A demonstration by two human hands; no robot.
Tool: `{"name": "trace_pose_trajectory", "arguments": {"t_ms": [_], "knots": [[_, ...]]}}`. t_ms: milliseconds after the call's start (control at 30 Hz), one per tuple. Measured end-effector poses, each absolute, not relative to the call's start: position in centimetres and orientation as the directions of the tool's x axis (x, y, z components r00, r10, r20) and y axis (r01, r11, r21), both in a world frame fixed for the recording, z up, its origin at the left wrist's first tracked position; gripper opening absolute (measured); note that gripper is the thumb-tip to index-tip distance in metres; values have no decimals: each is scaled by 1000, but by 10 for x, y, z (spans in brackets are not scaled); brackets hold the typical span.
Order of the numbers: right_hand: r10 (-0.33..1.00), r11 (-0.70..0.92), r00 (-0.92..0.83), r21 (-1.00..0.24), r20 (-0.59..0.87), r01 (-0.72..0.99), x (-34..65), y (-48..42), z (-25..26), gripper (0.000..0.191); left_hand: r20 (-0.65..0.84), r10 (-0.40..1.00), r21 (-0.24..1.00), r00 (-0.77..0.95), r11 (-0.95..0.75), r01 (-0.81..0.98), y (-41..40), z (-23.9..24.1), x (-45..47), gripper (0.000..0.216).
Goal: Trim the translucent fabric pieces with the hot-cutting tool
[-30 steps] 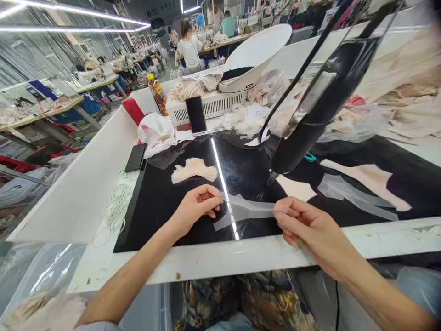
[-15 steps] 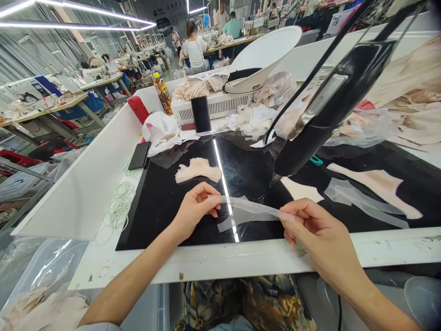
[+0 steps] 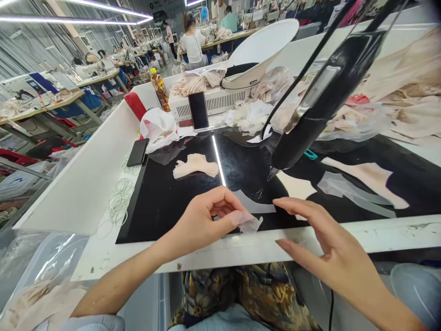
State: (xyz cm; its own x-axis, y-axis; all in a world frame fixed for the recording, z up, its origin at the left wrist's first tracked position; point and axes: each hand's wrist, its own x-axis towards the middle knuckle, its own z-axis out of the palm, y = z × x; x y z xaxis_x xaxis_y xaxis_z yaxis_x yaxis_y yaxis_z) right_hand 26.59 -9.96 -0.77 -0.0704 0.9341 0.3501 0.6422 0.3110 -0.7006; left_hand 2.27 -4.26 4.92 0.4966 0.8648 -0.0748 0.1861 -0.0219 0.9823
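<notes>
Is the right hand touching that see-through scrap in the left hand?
Apart. The head view shows the right hand open, with black mat visible between it and the see-through scrap pinched in the left hand.

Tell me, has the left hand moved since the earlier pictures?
Yes. Against the standing phone, the left hand has moved right and closer to the table's front edge.

From out here I have the left hand at 7 o'clock, thumb pinched against curled fingers, the left forearm slanting in from 8. My right hand sits at 4, thumb and fingers parted, the gap facing 9, the right forearm behind it.
</notes>
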Motion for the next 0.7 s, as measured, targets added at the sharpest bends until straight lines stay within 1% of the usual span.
{"name": "trace_pose_trajectory", "arguments": {"t_ms": [100, 167, 267, 333, 400, 467, 533, 600, 633, 700], "knots": [[911, 393, -160, -687, 379, 611, 254, -99, -2, 49, -52, 853, 947, 519, -122, 296, -45, 52, 31, 14], [922, 378, -159, -728, 353, 572, 245, -95, 0, 43, -25, 847, 918, 532, -190, 347, -45, 53, 36, 10], [972, 236, -125, -825, 200, 513, 236, -89, 4, 19, 10, 842, 889, 539, -255, 381, -44, 53, 41, 10], [992, 115, -99, -874, 77, 472, 235, -86, 6, 18, 49, 851, 887, 523, -277, 369, -41, 50, 43, 12], [998, 8, -65, -928, -18, 373, 237, -85, 7, 20, 89, 869, 911, 486, -268, 312, -37, 44, 42, 21], [996, -72, -33, -975, -81, 209, 242, -86, 6, 24, 70, 891, 956, 449, -189, 225, -32, 37, 40, 37], [996, -83, -14, -994, -84, 71, 247, -87, 2, 25, -43, 885, 987, 463, -35, 158, -29, 30, 37, 49], [999, -36, -2, -999, -36, 24, 249, -87, -3, 25, -173, 831, 984, 528, 128, 121, -29, 26, 36, 54], [1000, -12, -6, -1000, -12, 21, 249, -86, -5, 25, -225, 789, 974, 572, 196, 113, -30, 25, 36, 52], [1000, 10, -19, -1000, 10, 13, 247, -85, -8, 24, -281, 711, 951, 645, 298, 85, -33, 23, 38, 46]]}}
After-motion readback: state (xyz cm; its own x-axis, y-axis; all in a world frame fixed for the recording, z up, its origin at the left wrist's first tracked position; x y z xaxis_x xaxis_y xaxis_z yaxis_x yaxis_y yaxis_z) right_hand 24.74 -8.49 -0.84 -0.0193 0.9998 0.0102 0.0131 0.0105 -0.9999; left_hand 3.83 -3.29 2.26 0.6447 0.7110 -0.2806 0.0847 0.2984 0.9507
